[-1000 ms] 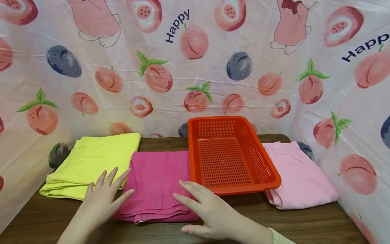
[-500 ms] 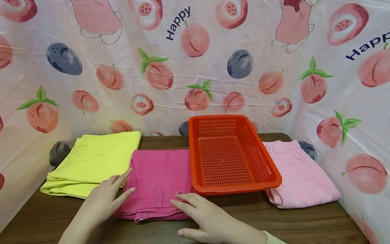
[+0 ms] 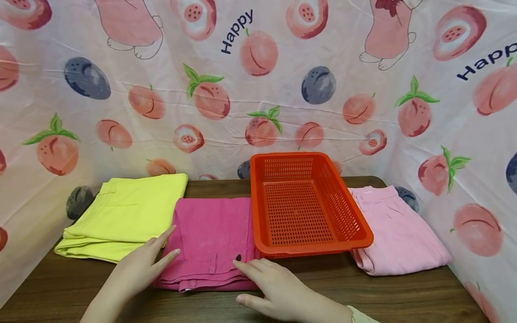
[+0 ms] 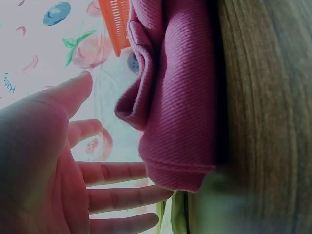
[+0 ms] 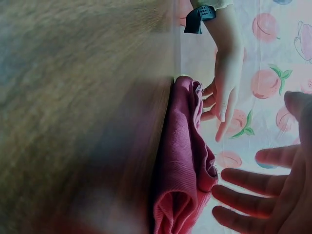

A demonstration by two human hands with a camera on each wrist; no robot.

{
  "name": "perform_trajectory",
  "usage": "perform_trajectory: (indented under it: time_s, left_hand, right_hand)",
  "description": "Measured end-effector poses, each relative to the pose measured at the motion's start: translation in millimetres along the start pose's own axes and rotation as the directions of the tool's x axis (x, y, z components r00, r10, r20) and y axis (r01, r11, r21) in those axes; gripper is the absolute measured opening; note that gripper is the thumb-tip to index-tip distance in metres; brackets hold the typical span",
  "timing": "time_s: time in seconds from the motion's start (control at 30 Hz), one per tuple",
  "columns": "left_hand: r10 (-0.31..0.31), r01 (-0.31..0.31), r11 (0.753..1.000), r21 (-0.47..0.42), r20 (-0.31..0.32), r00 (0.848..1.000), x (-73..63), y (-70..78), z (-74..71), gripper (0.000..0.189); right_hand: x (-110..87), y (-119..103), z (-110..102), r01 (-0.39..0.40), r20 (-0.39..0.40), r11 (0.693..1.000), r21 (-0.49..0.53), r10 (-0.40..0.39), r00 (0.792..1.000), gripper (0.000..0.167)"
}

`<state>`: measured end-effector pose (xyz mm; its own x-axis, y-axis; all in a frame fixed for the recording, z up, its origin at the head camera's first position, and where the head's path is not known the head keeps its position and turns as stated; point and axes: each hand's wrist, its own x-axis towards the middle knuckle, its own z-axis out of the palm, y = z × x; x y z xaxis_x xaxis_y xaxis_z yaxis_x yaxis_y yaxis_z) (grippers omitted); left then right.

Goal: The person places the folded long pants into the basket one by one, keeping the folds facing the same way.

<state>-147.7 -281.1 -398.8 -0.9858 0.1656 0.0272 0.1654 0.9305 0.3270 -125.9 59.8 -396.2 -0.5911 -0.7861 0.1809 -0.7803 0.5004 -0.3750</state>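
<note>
Folded magenta trousers (image 3: 212,231) lie on the brown table, with a belt loop and a small dark spot (image 3: 238,257) near the front edge. My left hand (image 3: 137,269) is spread at their left side, fingers straight and nothing in its grasp. At the front right corner my right hand (image 3: 276,287) is also spread, its fingertips right by the dark spot. The left wrist view has the outstretched fingers (image 4: 129,197) beside the folded cloth (image 4: 180,97). In the right wrist view, straight fingers (image 5: 248,180) come up to the cloth's edge (image 5: 183,161).
Folded yellow trousers (image 3: 129,215) lie to the left. An orange perforated basket (image 3: 260,242) stands against the magenta pile's right side, and folded pink trousers (image 3: 397,237) are to the right of it. A fruit-print curtain (image 3: 274,98) closes off the back and sides.
Both hands have lowered slightly, the right one drawing a little toward the front. The small dark spot by its fingertips has come into sight. The trousers and basket stay in place.
</note>
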Motion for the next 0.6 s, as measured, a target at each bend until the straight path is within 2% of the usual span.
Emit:
perform_trajectory:
  time_s: [0.3,0.6]
  left_hand:
    - [0.007,-0.008,1.0,-0.022,-0.025,1.0,-0.3,-2.4,4.9,0.071]
    - [0.004,-0.005,0.999,-0.041,-0.025,1.0,0.1,-5.2,9.7,0.073]
  right_hand:
    - [0.2,-3.0,3.7,-0.176,0.026,0.984,0.002,0.175,0.984,0.062]
    - [-1.3,-2.1,7.5,-0.252,0.056,0.967,-0.024,0.253,0.966,0.066]
